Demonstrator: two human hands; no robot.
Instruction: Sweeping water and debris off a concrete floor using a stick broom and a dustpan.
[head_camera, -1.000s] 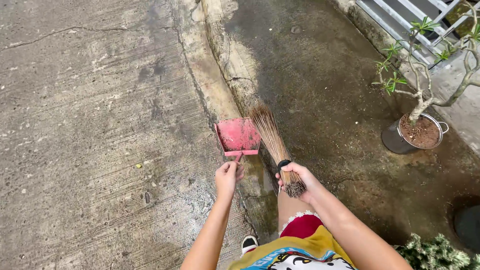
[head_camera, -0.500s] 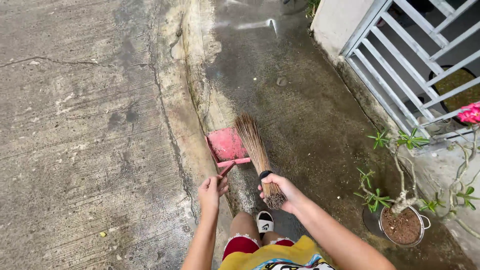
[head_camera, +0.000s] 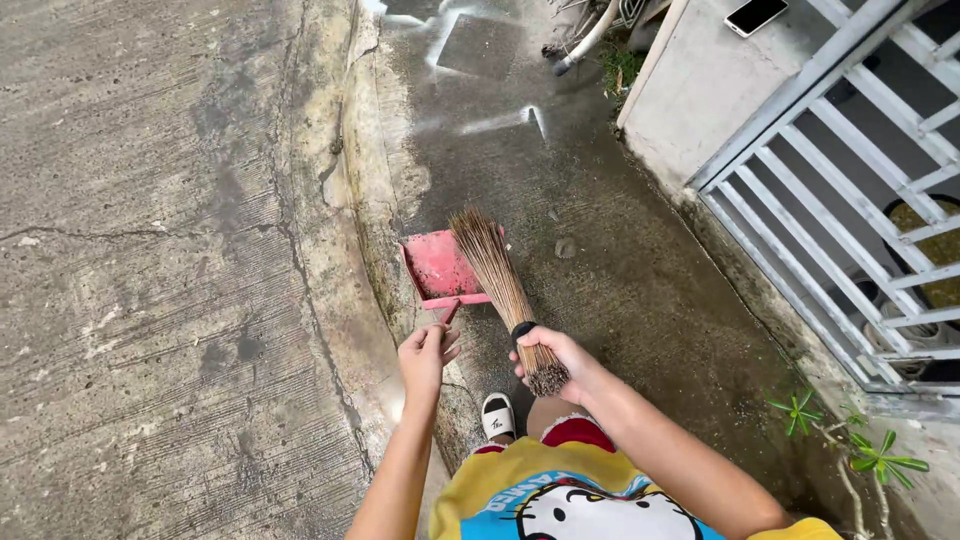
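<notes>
The left hand (head_camera: 425, 355) is closed around the short handle of a red dustpan (head_camera: 440, 268), which sits low and tilted along the raised concrete kerb (head_camera: 372, 215), its open mouth facing away from the person so that grit can slide in. Just to its right, the right hand (head_camera: 556, 362) grips the bound end of a stick broom (head_camera: 495, 275), whose splayed bristles lie against the pan's right edge over the damp pavement (head_camera: 620, 260), well short of the white gate (head_camera: 850, 180).
</notes>
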